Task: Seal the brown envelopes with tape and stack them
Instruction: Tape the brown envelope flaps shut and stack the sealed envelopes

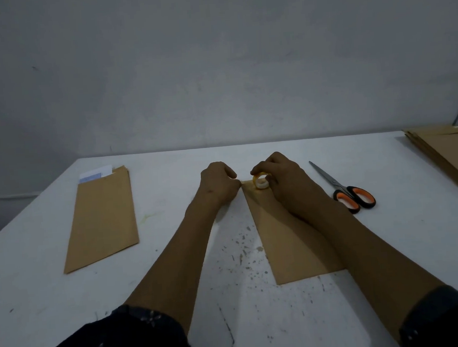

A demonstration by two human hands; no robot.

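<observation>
A brown envelope (285, 240) lies lengthwise in the middle of the white table (174, 259), partly under my right forearm. My right hand (283, 180) grips a small roll of clear tape (260, 181) at the envelope's far end. My left hand (219, 182) is curled at the envelope's far left corner, its fingertips pinching there close to the roll; whether it holds the tape's end is too small to tell. Another brown envelope (103, 221) with white papers sticking out of its far end lies at the left.
Scissors (344, 189) with orange and black handles lie just right of my right hand. A stack of brown envelopes (451, 156) sits at the table's far right edge. A grey wall stands behind the table. The near tabletop is speckled with dark marks.
</observation>
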